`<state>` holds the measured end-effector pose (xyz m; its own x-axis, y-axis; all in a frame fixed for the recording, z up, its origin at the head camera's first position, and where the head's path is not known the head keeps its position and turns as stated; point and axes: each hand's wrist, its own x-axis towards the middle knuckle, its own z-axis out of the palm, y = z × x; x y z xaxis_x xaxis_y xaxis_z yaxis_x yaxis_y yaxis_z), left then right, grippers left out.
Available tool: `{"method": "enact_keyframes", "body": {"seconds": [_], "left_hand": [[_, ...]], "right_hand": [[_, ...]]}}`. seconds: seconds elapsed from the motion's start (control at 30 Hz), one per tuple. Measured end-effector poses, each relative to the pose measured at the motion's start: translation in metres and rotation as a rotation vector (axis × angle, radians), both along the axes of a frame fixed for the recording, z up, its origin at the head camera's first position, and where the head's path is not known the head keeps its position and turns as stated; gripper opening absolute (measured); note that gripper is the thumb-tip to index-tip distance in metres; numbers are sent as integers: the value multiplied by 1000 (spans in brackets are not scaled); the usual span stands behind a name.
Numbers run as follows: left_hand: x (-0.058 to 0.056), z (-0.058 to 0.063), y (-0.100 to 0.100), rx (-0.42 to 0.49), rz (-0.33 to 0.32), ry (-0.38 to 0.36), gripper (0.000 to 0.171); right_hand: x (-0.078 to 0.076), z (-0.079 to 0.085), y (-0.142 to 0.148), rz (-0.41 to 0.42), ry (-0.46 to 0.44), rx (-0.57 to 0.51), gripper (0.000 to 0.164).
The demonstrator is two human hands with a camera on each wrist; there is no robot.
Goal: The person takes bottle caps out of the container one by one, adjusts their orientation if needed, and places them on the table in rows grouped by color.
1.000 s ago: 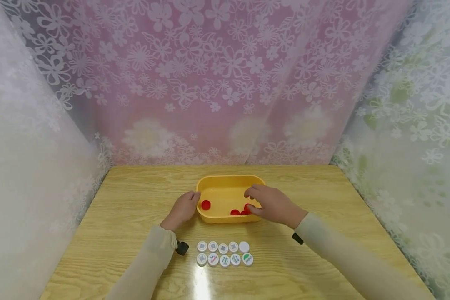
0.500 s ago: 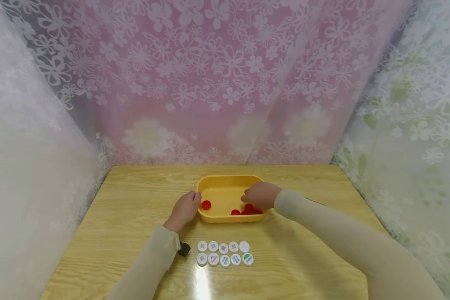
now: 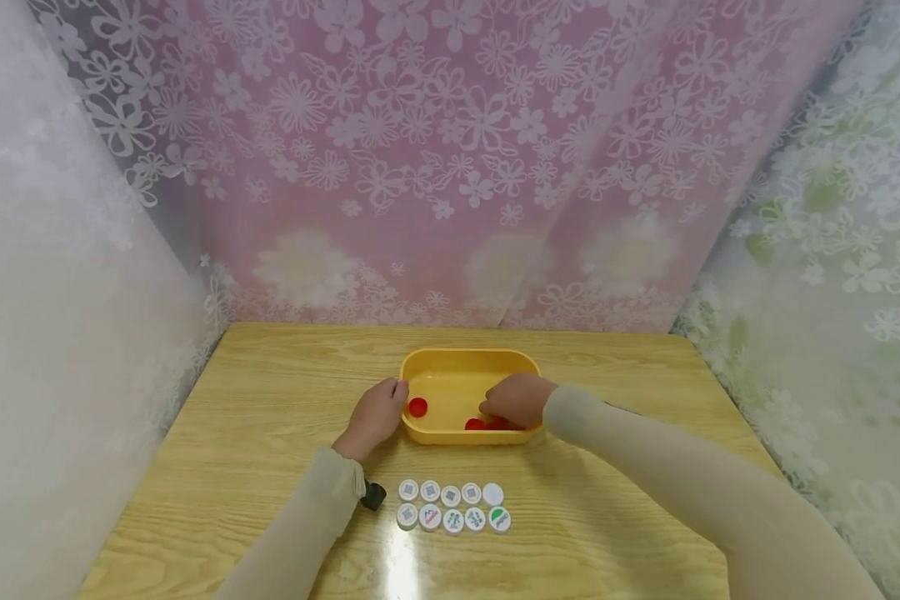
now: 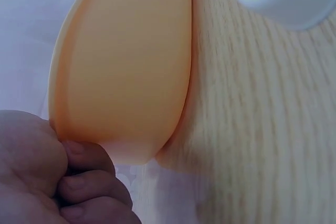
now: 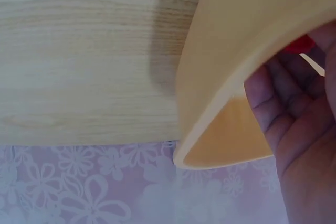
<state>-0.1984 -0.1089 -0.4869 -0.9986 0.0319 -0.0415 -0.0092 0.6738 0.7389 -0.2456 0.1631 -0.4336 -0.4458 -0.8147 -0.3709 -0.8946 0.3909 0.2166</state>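
Note:
A yellow plastic tub [image 3: 450,437] stands on the table. My left hand [image 3: 373,414] grips its left end at the rim, fingers curled in the left wrist view. My right hand [image 3: 520,400] reaches inside the tub at the right front, fingers bent down among red bottle caps [image 3: 475,424] by the front wall. In the right wrist view a red cap [image 5: 299,44] shows beside my fingers, partly hidden by the rim and hand; I cannot tell whether they pinch it. Another red cap [image 3: 417,407] lies alone near the tub's left end.
In front of the tub, white bottle caps [image 3: 453,522] stand in two rows on the wooden table [image 3: 285,367], some with printed tops. Floral curtains [image 3: 450,167] hang behind the table and at both sides. A black wrist device [image 3: 373,497] sits at the left cuff.
My right hand has gone from over the tub's right rim down inside it, toward the front caps. The left hand keeps its hold on the tub. The head view has shifted slightly.

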Motion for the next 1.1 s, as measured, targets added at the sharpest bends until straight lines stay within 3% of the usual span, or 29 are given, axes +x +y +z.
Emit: {"method": "enact_keyframes", "body": {"seconds": [0.13, 0.37, 0.53, 0.77, 0.97, 1.1], "left_hand": [[0, -2, 0, 4, 2, 4, 39], [0, -5, -1, 26, -9, -3, 39], [-1, -4, -1, 29, -15, -3, 38], [-3, -3, 0, 39, -16, -13, 39], [-2, 0, 0, 49, -12, -15, 39], [-2, 0, -1, 38, -9, -29, 39]], "right_hand": [[0, 0, -1, -46, -25, -6, 14], [-3, 10, -5, -246, -91, -29, 10], [-4, 14, -8, -345, -161, -68, 6], [-5, 8, -9, -334, -168, -82, 21], [-5, 3, -7, -304, -65, -87, 21], [-6, 1, -4, -352, -62, -110, 29]]}}
